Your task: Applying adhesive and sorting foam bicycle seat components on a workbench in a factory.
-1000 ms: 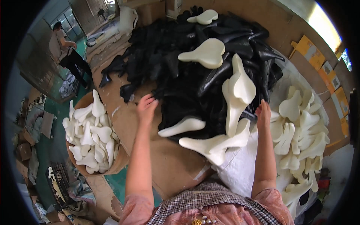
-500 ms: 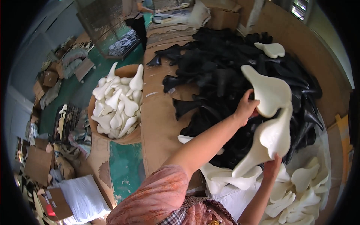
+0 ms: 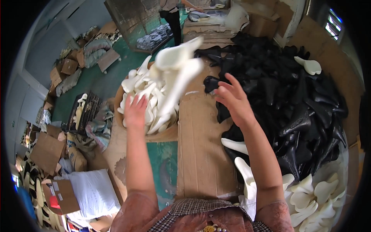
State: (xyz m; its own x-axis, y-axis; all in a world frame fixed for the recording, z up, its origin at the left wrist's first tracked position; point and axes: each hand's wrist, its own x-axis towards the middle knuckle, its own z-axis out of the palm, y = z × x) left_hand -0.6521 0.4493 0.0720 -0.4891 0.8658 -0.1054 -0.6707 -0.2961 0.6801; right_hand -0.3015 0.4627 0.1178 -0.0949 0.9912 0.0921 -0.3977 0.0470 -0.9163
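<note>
Two cream-white pieces shaped like bicycle saddle pads (image 3: 176, 56) are in the air, blurred by motion, above a round brown bin (image 3: 118, 104). White saddle pads (image 3: 152, 91) fill this bin. My left hand (image 3: 135, 112) is at the bin's near side, fingers spread, nothing held. Over the cardboard-covered table (image 3: 195, 147), my right hand (image 3: 234, 100) is raised with fingers apart and holds nothing. Beside it spreads a big heap of black saddle-shaped pieces (image 3: 278, 92). A few white pads (image 3: 245, 178) lie by my right forearm.
More white pads (image 3: 315, 197) are piled at the near right. One white pad (image 3: 308, 65) rests on top of the black heap. Cartons (image 3: 48, 152) and a white sack (image 3: 91, 191) stand at the left. Beyond the bin, a person (image 3: 172, 15) stands at the table's far end.
Both hands have swung left from the black heap and let go of the two white saddle pads, which now fly above the bin. The view has turned left.
</note>
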